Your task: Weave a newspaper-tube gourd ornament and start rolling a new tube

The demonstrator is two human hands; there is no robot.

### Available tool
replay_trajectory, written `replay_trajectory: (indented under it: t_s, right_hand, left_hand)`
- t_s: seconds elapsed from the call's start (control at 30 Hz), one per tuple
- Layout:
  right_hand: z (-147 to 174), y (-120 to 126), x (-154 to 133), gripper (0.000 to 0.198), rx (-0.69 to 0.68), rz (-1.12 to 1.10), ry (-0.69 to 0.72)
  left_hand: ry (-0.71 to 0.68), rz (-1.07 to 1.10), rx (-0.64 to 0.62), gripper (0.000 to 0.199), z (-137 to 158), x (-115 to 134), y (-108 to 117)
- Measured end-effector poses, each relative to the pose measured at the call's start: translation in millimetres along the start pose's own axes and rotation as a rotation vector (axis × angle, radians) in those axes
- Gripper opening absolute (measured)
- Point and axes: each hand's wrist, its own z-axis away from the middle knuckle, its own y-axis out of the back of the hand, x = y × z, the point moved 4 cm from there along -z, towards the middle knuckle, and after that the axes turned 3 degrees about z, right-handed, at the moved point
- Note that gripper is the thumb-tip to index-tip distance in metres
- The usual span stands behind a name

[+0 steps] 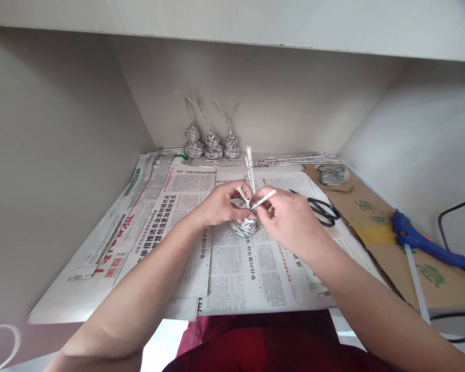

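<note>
The step in hand seems to be the weaving of paper strips [249, 164] around the top of a small paper ball [245, 227]. The left hand [225, 204] grips the top of the ball, with the thumb on the near side and the fingers curled behind (their tips are partly hidden). The right hand [285, 214] pinches, as it seems, the strip which points to the right; exactly how its fingertips hold it, I cannot tell. For the next move, I judge, the left hand should hold the ball firm, while the right one folds its strip across the neighbouring one, with an even pull.

The ball sits on the newspaper [232, 268], between the two hands: just to the right of the left hand and touching its thumb, and to the left of the right hand. Two strips stand up on the far side. Just beyond the right hand lie the scissors [324, 212], and well to the right, the glue gun [424, 242]. Three woven gourds [194, 147] stand at the far wall.
</note>
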Motion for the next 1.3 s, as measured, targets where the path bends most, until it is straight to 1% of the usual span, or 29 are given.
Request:
replay_trajectory:
  t_s: [0.1, 0.2, 0.3, 0.43, 0.5, 0.6, 0.73, 0.93, 1.2, 1.3]
  right_hand:
    - [-0.4, -0.2, -4.2, 0.017, -0.026, 0.092, 0.042]
    - [-0.8, -0.3, -9.7, 0.020, -0.088, 0.156, 0.066]
    - [-3.0, -1.3, -13.1, 0.022, -0.122, 0.153, 0.077]
    - [-6.9, -4.4, -9.1, 0.017, -0.151, 0.121, 0.056]
    - [-6.2, -3.8, -4.6, 0.016, -0.141, 0.068, 0.037]
    - [-0.4, 0.4, 1.6, 0.016, -0.069, -0.013, 0.003]
    - [8.7, 2.0, 2.4, 0.013, -0.001, 0.024, -0.012]
    - [8.5, -2.1, -3.1, 0.014, 0.000, 0.094, -0.023]
    - [3.6, -6.7, 1.1, 0.013, 0.035, -0.018, -0.055]
    - [4.9, -4.6, 2.7, 0.014, 0.006, -0.028, -0.073]
  left_hand:
    - [0.003, 0.025, -0.014, 0.036, -0.3, 0.0, -0.6]
    - [0.019, 0.064, -0.018, 0.037, -0.6, -0.6, -0.8]
    - [0.023, 0.064, -0.010, 0.037, -1.1, -1.9, -0.1]
    - [0.028, 0.077, 0.012, 0.037, -1.2, -3.6, 1.1]
    - [0.013, 0.084, 0.002, 0.037, -0.9, -2.1, 0.2]
    - [0.018, 0.101, -0.025, 0.036, 0.1, 0.7, -1.7]
    - [0.054, 0.066, -0.028, 0.033, 0.8, -0.1, -0.2]
    - [0.046, 0.066, -0.022, 0.032, -0.8, -5.9, 1.7]
    - [0.033, 0.087, -0.034, 0.032, -1.1, -7.7, 2.1]
    - [0.034, 0.069, -0.036, 0.031, -0.4, -6.9, 1.3]
